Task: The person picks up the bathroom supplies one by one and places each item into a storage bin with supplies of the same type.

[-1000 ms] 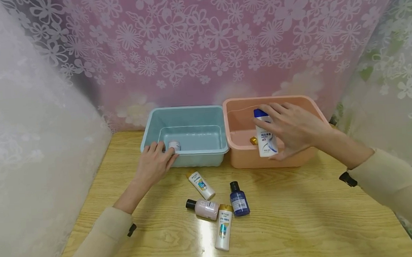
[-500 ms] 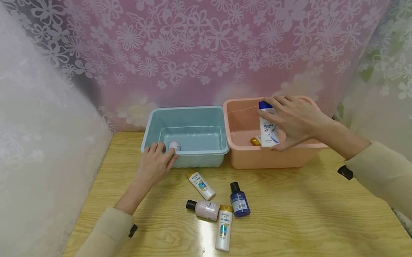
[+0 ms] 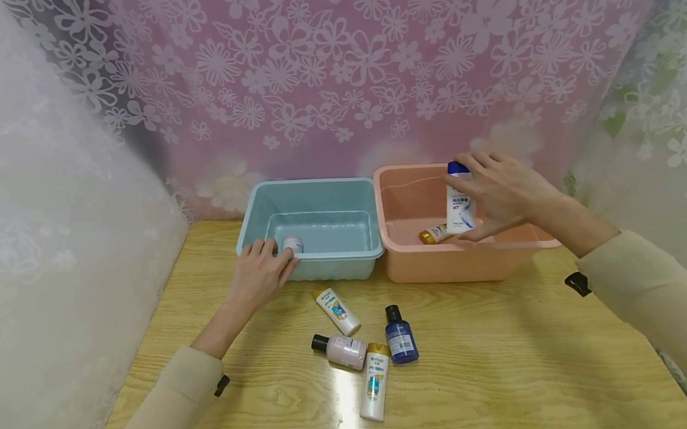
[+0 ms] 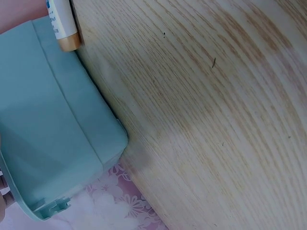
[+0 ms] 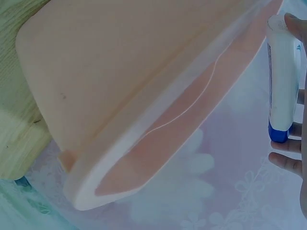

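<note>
My right hand (image 3: pixel 505 190) holds a white bottle with a blue cap (image 3: pixel 458 207) upright, thumb at its base and fingers near the cap. The bottle is over the peach plastic bin (image 3: pixel 439 264), above the rim in the right wrist view. Inside that bin, partly hidden, lies a gold-capped bottle (image 3: pixel 434 234). My left hand (image 3: pixel 258 271) grips the front left rim of the light blue plastic bin (image 3: pixel 337 266), fingers bent over the edge. A small whitish container (image 3: pixel 292 244) sits in the blue bin behind those fingers.
Two white bottles with gold caps, one nearer (image 3: pixel 375 384) and one farther (image 3: pixel 337 311), lie on the wooden table (image 3: pixel 503 361). Between them are a pale pink bottle (image 3: pixel 346 352) and a dark blue bottle (image 3: pixel 401 336). Floral curtains (image 3: pixel 336 79) enclose the back and sides.
My right hand has moved right and slightly back with the white bottle, from the peach bin's front rim to over its inside. More of the gold-capped bottle shows. The left hand stays put.
</note>
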The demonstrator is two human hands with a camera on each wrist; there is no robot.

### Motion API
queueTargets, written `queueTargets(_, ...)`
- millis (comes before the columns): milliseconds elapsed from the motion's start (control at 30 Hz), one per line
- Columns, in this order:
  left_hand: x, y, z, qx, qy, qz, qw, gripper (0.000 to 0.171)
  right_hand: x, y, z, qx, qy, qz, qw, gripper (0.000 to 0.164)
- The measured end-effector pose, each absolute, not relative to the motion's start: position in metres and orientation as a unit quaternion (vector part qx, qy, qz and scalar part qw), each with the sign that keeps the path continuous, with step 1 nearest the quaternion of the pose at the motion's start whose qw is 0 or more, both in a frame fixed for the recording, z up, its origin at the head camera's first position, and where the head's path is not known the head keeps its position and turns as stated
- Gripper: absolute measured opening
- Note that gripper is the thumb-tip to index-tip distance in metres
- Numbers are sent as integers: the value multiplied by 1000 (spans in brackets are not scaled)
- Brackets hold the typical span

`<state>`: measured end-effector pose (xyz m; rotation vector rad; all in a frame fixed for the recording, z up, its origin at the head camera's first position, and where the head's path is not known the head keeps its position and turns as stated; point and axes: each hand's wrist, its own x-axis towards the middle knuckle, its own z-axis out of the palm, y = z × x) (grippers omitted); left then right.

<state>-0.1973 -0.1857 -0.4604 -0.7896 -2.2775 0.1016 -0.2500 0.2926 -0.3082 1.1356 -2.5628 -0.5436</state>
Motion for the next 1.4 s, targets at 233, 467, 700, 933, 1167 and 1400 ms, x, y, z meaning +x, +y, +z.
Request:
queueTargets(233,-197,-186,-461,-306,-881,40,358,49,-255,304,-319,380,-897,-174,145,111)
queueTargets(467,-198,-186,-461,-308,-879,40,362,49,-259,315,-325,369,-902,-180,132,111)
queueTargets(700,-198,-187,-462,-309,-879,34,361,46,-260,326,-329,351,-910,-191,109,114)
queueTargets(933,-199,-187,-462,-309,-879,34,361,47,-260,335,-335,350,-911,-192,103,114)
queueTargets(1167,-198,-187,-461,-306,-881,35,358,48,-260,340,-341,343,-917,-174,102,114)
queueTargets(1400,-198,-186,-461,-307,-879,38,364,49,-263,348,-345,320,-930,-164,80,117)
